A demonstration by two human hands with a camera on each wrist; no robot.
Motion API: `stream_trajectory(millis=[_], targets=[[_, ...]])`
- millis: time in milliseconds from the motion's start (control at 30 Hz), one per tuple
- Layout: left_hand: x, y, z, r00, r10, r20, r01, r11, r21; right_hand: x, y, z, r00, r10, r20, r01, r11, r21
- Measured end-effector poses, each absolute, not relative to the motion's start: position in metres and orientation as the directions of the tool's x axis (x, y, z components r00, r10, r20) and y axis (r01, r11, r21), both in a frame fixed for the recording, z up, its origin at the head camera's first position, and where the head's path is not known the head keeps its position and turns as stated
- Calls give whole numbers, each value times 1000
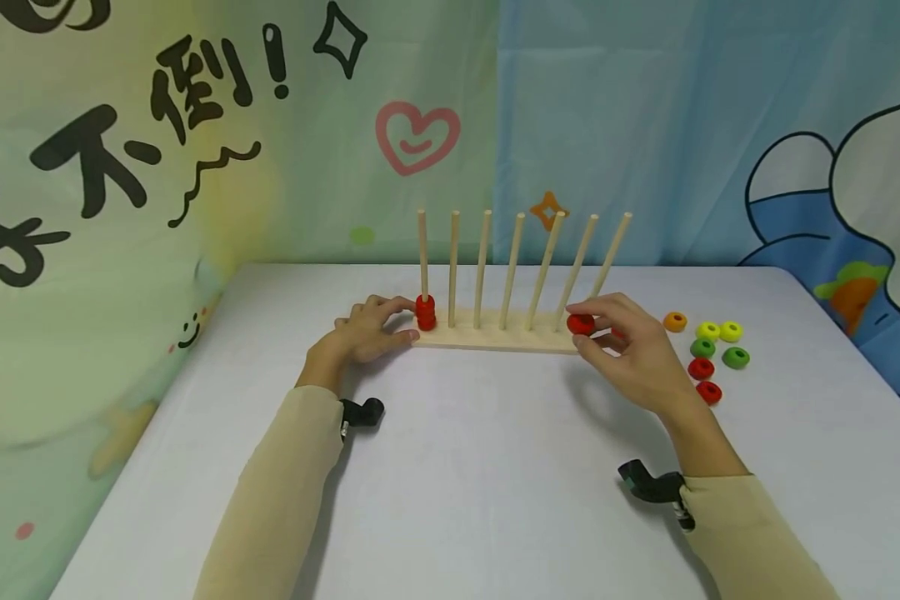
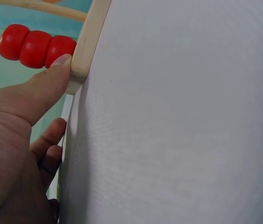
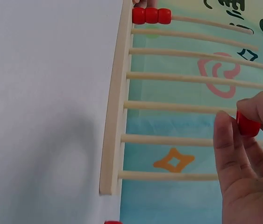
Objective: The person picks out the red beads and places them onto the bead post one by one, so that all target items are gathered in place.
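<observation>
A wooden peg stand [image 1: 487,336] with several upright pegs stands on the table. Three red beads [image 2: 35,48] are stacked on its leftmost peg, down at the base. My left hand [image 1: 369,331] holds that end of the stand, its thumb at the base edge beside the lowest bead and the index finger reaching behind. Between thumb and fingertips, my right hand [image 1: 630,350] pinches a red bead [image 3: 248,123]. That bead is in front of the pegs at the right end, above the base. The other pegs carry no beads.
Loose beads lie on the table right of the stand: an orange bead [image 1: 674,322], yellow beads [image 1: 731,332], green beads [image 1: 736,357] and red beads [image 1: 708,392]. Another red bead [image 1: 618,332] shows partly behind my right hand. A printed cloth [image 1: 307,167] hangs behind the table.
</observation>
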State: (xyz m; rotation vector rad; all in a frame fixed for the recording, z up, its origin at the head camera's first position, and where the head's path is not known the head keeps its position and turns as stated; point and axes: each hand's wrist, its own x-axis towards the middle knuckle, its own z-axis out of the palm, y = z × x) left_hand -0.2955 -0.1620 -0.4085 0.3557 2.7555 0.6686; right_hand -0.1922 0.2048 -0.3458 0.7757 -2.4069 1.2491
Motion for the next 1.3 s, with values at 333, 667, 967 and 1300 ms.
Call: stream_trajectory(millis=[333, 667, 967, 1300], targets=[[-295, -162, -409, -929, 307, -208, 173, 856, 488, -197, 193, -344, -767, -321, 555, -641, 384, -665], [-299, -164, -412, -926, 308, -218, 177, 864, 471, -195, 172, -335, -778, -349, 522, -625, 352, -696], [-299, -164, -412, -924, 316, -215, 187, 864, 467, -201, 163, -337, -772, -348, 532, -630, 309, -712], [-298, -165, -409, -924, 324, -206, 193, 855, 481, -211, 143, -328, -739, -364, 566, -667, 280, -690]])
